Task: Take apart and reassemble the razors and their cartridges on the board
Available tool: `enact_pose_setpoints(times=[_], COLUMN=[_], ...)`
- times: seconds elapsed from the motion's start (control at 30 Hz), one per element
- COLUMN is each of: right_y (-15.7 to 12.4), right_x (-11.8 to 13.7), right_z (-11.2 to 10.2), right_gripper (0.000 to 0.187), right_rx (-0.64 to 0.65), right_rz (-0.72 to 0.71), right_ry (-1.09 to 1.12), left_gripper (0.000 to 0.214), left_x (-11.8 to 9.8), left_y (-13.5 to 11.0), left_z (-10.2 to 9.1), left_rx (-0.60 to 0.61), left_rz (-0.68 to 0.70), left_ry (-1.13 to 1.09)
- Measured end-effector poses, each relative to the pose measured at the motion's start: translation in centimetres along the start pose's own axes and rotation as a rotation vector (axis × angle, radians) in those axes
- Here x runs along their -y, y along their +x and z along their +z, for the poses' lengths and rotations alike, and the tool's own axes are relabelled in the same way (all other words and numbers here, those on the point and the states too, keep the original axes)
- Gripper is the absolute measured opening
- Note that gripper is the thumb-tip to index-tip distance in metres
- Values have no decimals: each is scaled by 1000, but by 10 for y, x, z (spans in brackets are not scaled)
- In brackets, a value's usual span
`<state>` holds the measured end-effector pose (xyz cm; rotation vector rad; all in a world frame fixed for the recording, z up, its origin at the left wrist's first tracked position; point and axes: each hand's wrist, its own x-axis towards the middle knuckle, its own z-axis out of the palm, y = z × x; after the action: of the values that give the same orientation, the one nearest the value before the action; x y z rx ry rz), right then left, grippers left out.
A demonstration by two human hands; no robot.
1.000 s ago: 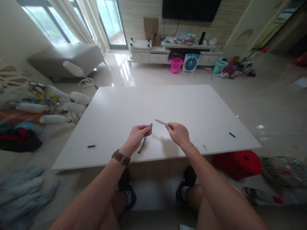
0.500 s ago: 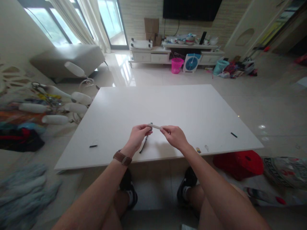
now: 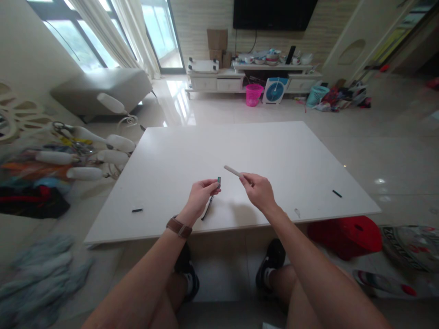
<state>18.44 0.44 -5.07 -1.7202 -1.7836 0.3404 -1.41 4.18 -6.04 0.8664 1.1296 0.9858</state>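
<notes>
Near the frame's centre, the left hand [image 3: 200, 196] has its fingers pinched on a small green piece [image 3: 219, 180]. Just right of it, the right hand [image 3: 260, 191] grips a pale stick [image 3: 232, 171] by its right end; the tip points up and left, clear of the piece. Below the left hand shows a thin black rod [image 3: 207, 209], against the white surface [image 3: 222, 144]. A short black bar [image 3: 137, 210] lies at lower left.

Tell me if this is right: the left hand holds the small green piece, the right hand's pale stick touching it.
Touching is wrong: the head view shows the pale stick apart from the small green piece. The left hand holds the piece, the right hand the stick.
</notes>
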Motion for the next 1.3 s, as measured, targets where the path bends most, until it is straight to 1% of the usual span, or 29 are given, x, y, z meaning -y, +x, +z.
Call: enact_pose_setpoints(times=[0.07,0.1,0.13,0.2,0.23,0.27,0.33,0.4,0.43,0.5,0.57,0.6,0.67,0.7,0.73,0.83,0.87,0.9,0.97,1.0,1.03,1.07,1.13,1.17,1.2,1.27,1.3], right_y=[-1,-1,-1,-2,-2,-2,-3,-3,-3,-2,-1,-1,-1,-1,-1,0,0,0,-2,-2,-3,-3,-4,-4,-4,-3,-3], right_x=[1,2,2,1,1,1,3,4,4,4,5,5,5,5,4,1,0,0,1,2,3,4,6,7,8,7,5], right_z=[0,0,0,-1,-1,-1,1,3,4,4,2,1,-1,-2,-3,-5,-5,-5,-4,-3,-3,-3,-3,-4,-5,-6,-6], right_gripper=[30,29,29,29,29,30,29,27,27,28,29,28,27,27,27,30,31,31,29,29,29,29,30,30,31,31,30], right_rx=[109,134,122,31,-1,0,81,160,163,100,43,53,130,158,159,45,34,56,152,190,202,185,109,88,93,165,198], right_rz=[-57,-48,-16,55,61,37,-52,-86,-63,15,33,6,-59,-64,-44,65,66,39,-37,-50,-36,1,76,81,59,-9,-18], right_ry=[-2,-28,-64,-113,-101,-64,28,61,41,-21,-42,-29,12,15,0,-34,-12,14,43,31,0,-39,-84,-75,-51,4,12], left_gripper=[27,27,27,27,27,27,27,26,26,27,27,27,26,25,25,25,25,26,26,26,26,27,29,30,30,29,28], left_x=[0,-1,-1,-1,-1,-1,-1,-1,0,0,0,0,0,-1,-1,-1,-1,-1,-1,-1,0,0,1,1,1,1,1], left_y=[0,0,0,0,0,0,-1,-2,-2,-2,-2,-2,-2,-2,-2,-4,-4,-4,-4,-4,-4,-3,-2,-2,-1,-1,-1], left_z=[0,0,0,-1,-1,-1,-1,-1,-1,-1,-1,-1,-2,-1,-1,0,0,1,1,1,1,1,0,0,0,0,0], left_rx=[13,15,12,-5,-12,-9,17,43,49,41,35,36,44,44,37,-2,-8,-6,5,9,11,10,0,-4,-4,7,13], left_rz=[11,14,14,3,-2,-4,5,15,16,8,1,1,1,1,-2,-28,-38,-43,-38,-33,-31,-32,-40,-45,-48,-45,-43], left_ry=[7,8,8,5,4,7,23,37,39,30,15,9,0,-5,-12,-31,-34,-34,-28,-27,-29,-33,-40,-42,-44,-39,-35])
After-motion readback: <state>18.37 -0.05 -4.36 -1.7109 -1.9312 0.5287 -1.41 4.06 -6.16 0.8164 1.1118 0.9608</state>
